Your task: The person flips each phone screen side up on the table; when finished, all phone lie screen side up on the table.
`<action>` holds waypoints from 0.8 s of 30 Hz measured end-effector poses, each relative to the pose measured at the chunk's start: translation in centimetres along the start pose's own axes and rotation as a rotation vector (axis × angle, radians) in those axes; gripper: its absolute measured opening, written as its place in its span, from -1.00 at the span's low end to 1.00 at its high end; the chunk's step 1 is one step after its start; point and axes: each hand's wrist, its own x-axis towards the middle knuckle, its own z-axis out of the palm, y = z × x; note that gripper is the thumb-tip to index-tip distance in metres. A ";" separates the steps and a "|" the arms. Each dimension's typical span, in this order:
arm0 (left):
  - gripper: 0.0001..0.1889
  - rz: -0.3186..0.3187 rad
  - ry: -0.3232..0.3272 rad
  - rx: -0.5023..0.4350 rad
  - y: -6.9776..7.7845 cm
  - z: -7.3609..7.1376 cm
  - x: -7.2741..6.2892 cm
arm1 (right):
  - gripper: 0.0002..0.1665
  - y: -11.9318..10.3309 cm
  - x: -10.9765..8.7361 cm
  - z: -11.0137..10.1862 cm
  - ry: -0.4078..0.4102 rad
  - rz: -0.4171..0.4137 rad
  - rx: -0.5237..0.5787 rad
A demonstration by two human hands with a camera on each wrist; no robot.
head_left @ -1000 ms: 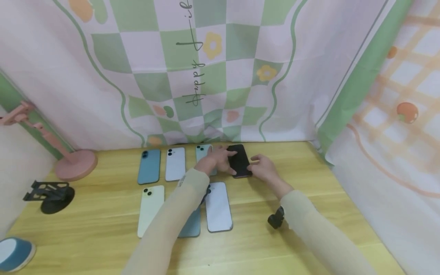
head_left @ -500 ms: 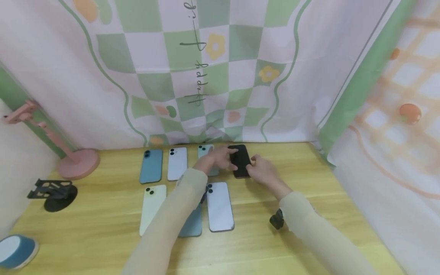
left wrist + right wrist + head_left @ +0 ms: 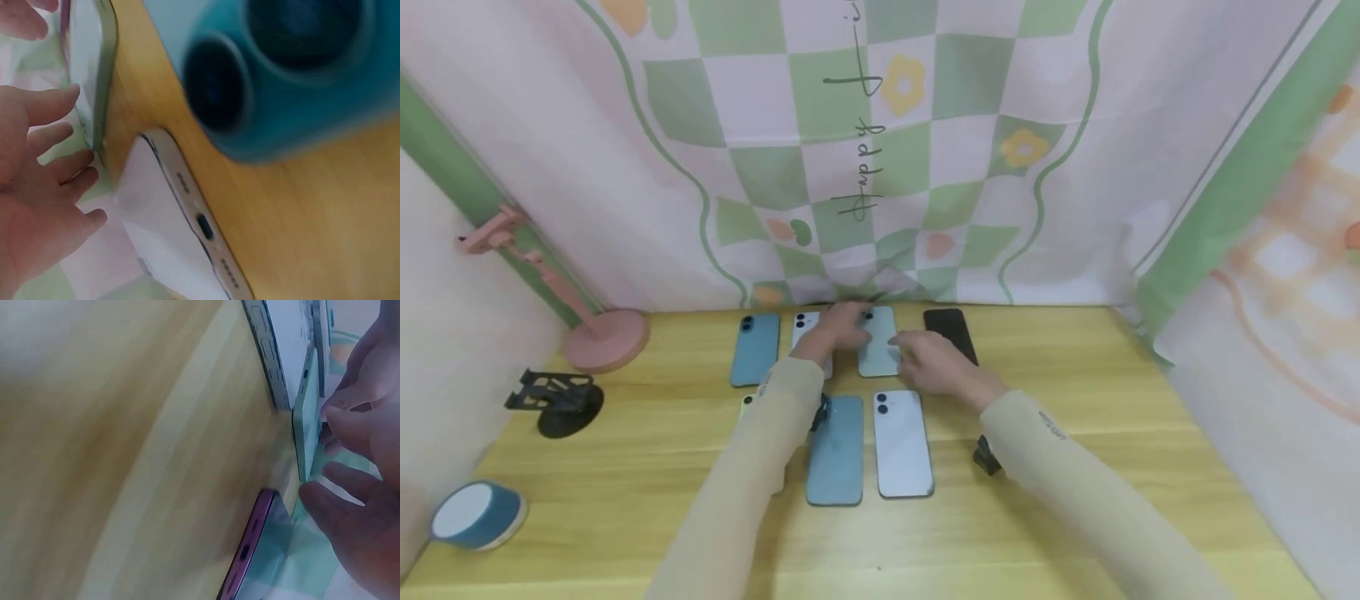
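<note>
In the head view, a pale mint phone (image 3: 880, 354) lies back-up in the back row. My left hand (image 3: 846, 326) is at its left edge, fingers fairly straight, thumb toward the phone. My right hand (image 3: 934, 363) reaches to its right edge, fingers loosely bent, and partly covers the black phone (image 3: 947, 323), which lies screen-up. The left wrist view shows the left fingers (image 3: 69, 165) spread beside the mint phone's edge. In the right wrist view the right fingertips (image 3: 315, 497) are close to that phone, with the dark phone's mauve edge (image 3: 250, 547) below.
A blue phone (image 3: 756, 350) and a white phone (image 3: 803, 322) complete the back row. In front lie another blue phone (image 3: 835, 454), a white phone (image 3: 904, 446) and a yellowish one under the left sleeve. A pink stand (image 3: 606, 342), black stand (image 3: 568, 408) and blue round object (image 3: 478, 517) stand left.
Both hands have moved left from the black phone to the mint phone. The black phone stays in place at the right end of the row. The head view has shifted slightly.
</note>
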 end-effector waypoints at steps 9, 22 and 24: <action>-0.21 0.013 -0.054 -0.043 -0.5 -0.2 -0.2 | -0.42 -0.5 1.1 1.0 -0.059 -0.009 -0.071; -0.16 -0.024 -0.076 -0.231 -0.4 -0.5 0.1 | -0.36 -1.8 1.6 1.7 -0.093 0.132 -0.041; -0.17 -0.034 -0.055 -0.257 -0.3 -0.4 0.2 | -0.31 -1.8 1.5 1.8 -0.104 0.133 -0.041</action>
